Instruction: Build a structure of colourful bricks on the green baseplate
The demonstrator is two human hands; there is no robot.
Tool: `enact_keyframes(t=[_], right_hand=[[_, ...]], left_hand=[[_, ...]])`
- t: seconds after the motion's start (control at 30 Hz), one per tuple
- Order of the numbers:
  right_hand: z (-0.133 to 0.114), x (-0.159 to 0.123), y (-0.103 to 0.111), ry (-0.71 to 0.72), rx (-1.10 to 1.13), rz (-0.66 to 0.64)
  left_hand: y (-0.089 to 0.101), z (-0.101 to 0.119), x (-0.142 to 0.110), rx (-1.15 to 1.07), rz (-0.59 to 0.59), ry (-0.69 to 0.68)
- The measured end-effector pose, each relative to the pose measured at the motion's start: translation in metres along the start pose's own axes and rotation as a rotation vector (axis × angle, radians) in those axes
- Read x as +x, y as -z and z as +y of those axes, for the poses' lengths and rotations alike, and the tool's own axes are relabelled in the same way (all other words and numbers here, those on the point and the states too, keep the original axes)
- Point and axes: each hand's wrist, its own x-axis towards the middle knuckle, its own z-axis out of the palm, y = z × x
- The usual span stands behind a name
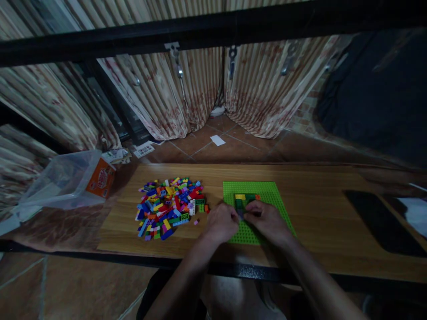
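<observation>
A bright green studded baseplate lies on the table, partly covered by my hands. On it a row of toy building bricks in yellow, green and orange turns down a side in green. At the near end of that side a small bluish brick shows between my fingertips. My left hand is closed over the plate's left part, fingers curled; what they hold is hidden. From the other side my right hand bends its thumb and fingers together beside the bricks, its grip unclear in the dim light.
A pile of loose mixed bricks spreads left of the baseplate on the wooden table. A black flat object lies at the right end. Beyond the left end stands a clear plastic bin with an orange label. A dark bar crosses above.
</observation>
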Motion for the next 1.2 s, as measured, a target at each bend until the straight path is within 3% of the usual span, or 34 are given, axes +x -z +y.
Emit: enact_keyframes(t=[0.1,0.17,0.3,0.37,0.43,0.63,0.77,0.87,1.03,1.2], right_hand=[[0.002,0.002,0.008,-0.026,0.104,-0.019],[0.003,0.003,0.011,-0.042,0.153,0.037],[0.001,0.004,0.011,-0.019,0.173,0.141],[0.0,0.004,0.008,0.001,0.166,0.141],[-0.002,0.004,0.005,0.011,0.153,0.126],[-0.006,0.001,0.0,0.025,0.133,0.1],[-0.006,0.0,0.0,0.038,0.127,0.095],[-0.004,0.001,0.0,0.039,0.111,0.098],[-0.003,0.001,-0.002,0.043,0.141,0.082],[-0.003,0.003,-0.004,0.056,0.185,0.113]], left_hand=[[0.011,-0.015,-0.003,-0.172,-0.045,-0.095],[0.025,-0.031,-0.003,-0.349,0.001,-0.158],[0.059,-0.068,0.002,-0.55,0.313,-0.116],[0.072,-0.083,0.004,-0.499,0.442,-0.08],[0.078,-0.092,0.003,-0.399,0.489,-0.09],[0.069,-0.086,0.0,0.033,0.383,-0.246],[0.062,-0.078,-0.001,0.17,0.287,-0.22],[0.061,-0.077,-0.001,0.198,0.257,-0.212],[0.056,-0.081,0.003,0.183,0.304,-0.199],[0.058,-0.082,0.002,0.027,0.341,-0.265]])
